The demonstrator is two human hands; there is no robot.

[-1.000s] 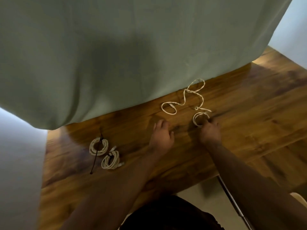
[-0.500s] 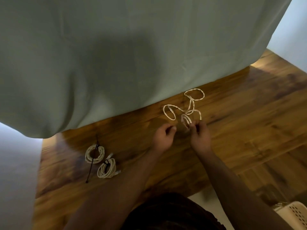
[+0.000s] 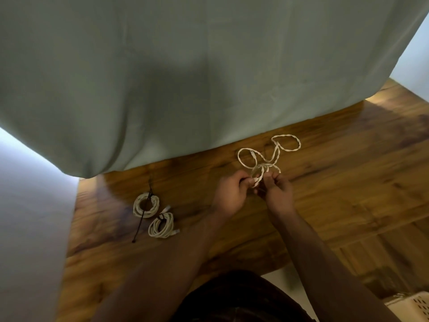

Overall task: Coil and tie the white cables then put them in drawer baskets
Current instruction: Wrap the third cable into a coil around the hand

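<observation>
A loose white cable [image 3: 276, 154] lies in loops on the wooden table [image 3: 348, 194], just beyond my hands. My left hand [image 3: 231, 194] pinches the near end of it at the small first loops, and my right hand [image 3: 276, 194] pinches the same bundle from the right. The two hands almost touch. Left of them lie two coiled white cables: one [image 3: 146, 204] with a black tie across it, and another [image 3: 161, 225] just in front of it, also bound with a black tie.
A grey-green cloth [image 3: 185, 77] hangs over the far side of the table and hides what is behind it. A long black tie [image 3: 140, 219] trails toward the table's front edge. A white perforated basket corner [image 3: 413, 305] shows at the bottom right.
Both hands lifted off the table and came together on the cable's near end. The far loops were drawn in closer and now lie bunched just beyond the fingers.
</observation>
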